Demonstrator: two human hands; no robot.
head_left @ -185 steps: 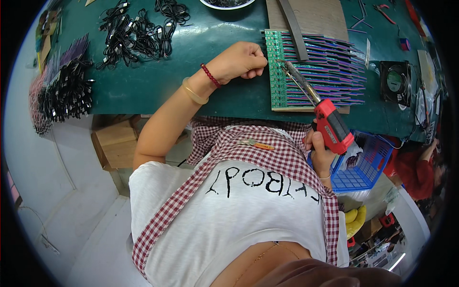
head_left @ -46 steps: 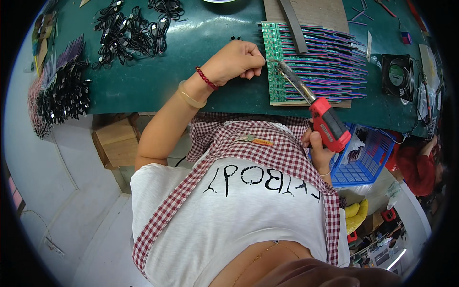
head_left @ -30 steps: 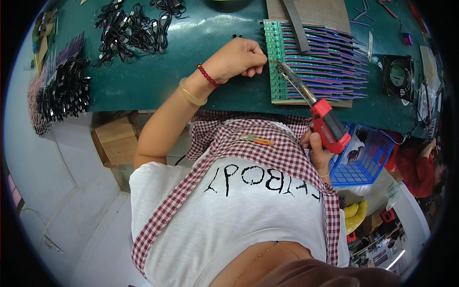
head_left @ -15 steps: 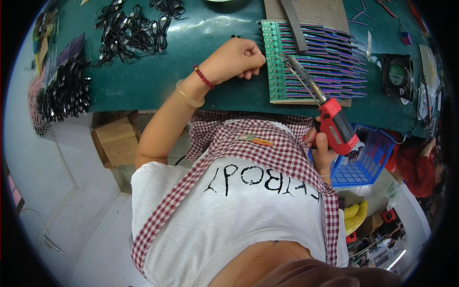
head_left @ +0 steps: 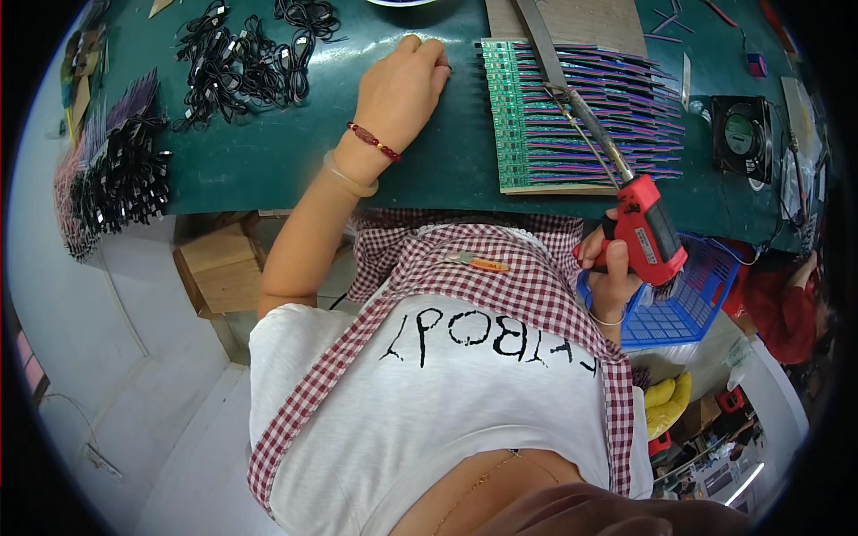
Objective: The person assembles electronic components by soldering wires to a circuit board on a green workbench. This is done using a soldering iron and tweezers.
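My right hand (head_left: 606, 268) grips the handle of a red soldering gun (head_left: 642, 223), whose long metal tip reaches up over a row of green circuit boards (head_left: 518, 116) with purple and blue wires (head_left: 617, 107). The boards lie on a wooden board (head_left: 572, 189) on the green bench mat (head_left: 268, 161). My left hand (head_left: 402, 85), with a red bead bracelet and a pale bangle on the wrist, rests as a loose fist on the mat just left of the boards and holds nothing that I can see.
Bundles of black cables (head_left: 241, 58) lie at the back left of the bench, more wired parts (head_left: 116, 179) at its left edge. A small black fan (head_left: 740, 134) stands at the right. A blue basket (head_left: 688, 299) hangs below the bench; a cardboard box (head_left: 219, 268) sits underneath.
The soldering gun has swung right and down, its tip moving from the boards' left part toward their middle. My left hand has stayed beside the boards.
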